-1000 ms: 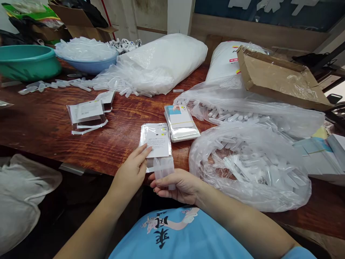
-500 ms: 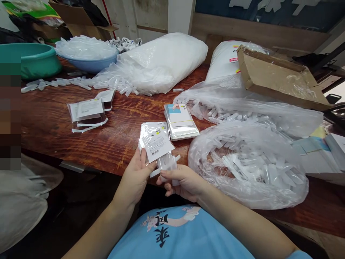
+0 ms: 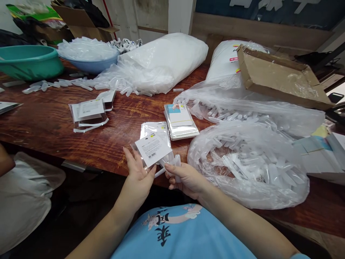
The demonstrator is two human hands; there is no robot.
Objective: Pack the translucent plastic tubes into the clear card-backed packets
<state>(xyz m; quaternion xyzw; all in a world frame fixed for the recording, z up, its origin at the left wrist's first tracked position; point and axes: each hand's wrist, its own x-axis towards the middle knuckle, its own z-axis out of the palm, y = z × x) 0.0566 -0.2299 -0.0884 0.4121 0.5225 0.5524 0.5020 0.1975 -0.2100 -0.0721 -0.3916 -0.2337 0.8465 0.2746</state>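
My left hand (image 3: 138,172) holds a clear packet with a white printed card (image 3: 153,149) at its lower left edge, thumb in front. Pinched in my right hand (image 3: 185,178) are translucent plastic pieces (image 3: 174,163) at the packet's lower right. Whether these pieces are partly inside the packet I cannot tell. Just behind, more clear packets with cards (image 3: 155,127) lie on the wooden table. Touching them on the right is a banded stack of blue and white cards (image 3: 181,120).
An open plastic bag of pieces (image 3: 248,165) lies right of my hands. Finished-looking packets (image 3: 90,109) lie at left. Farther back are a green basin (image 3: 29,63), a blue bowl (image 3: 91,64), a white sack (image 3: 172,57) and a cardboard tray (image 3: 280,79). A person's arm (image 3: 5,162) shows at far left.
The packet in my left hand has lifted off the packets behind it and shifted toward me. My left fingers have spread more beneath it. My right hand has moved slightly right with the plastic pieces.
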